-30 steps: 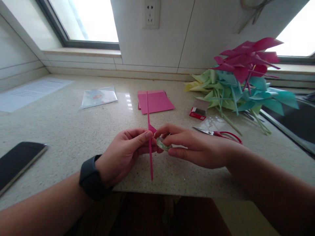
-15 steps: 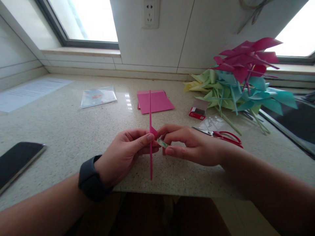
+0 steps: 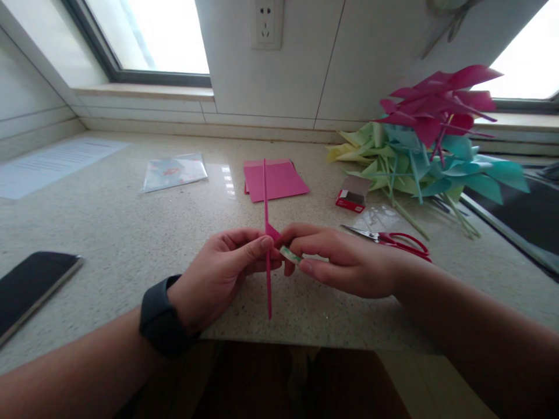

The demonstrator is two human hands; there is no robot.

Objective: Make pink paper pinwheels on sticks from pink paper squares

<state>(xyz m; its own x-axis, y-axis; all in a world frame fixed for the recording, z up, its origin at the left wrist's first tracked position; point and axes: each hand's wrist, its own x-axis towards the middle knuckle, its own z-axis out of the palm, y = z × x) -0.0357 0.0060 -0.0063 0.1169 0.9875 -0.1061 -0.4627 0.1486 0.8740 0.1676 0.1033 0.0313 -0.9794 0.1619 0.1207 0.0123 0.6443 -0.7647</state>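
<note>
Between both hands, a thin pink stick [image 3: 266, 203] stands upright.

It looks like a home kitchen. A speckled stone counter [image 3: 131, 233] fills the frame's middle, beneath tiled walls, a wall socket [image 3: 266, 23] at top centre and a sink [image 3: 524, 215] at the right edge.

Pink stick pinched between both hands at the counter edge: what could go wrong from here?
1. The pink stick is thin and its lower end overhangs the counter edge; if the left hand loosens, it may drop to the floor.
2. The small tape roll in the right hand sits close to the pink paper corner; tape could stick crooked or to the fingers.
3. The red scissors lie just behind the right wrist and could get knocked.
</note>
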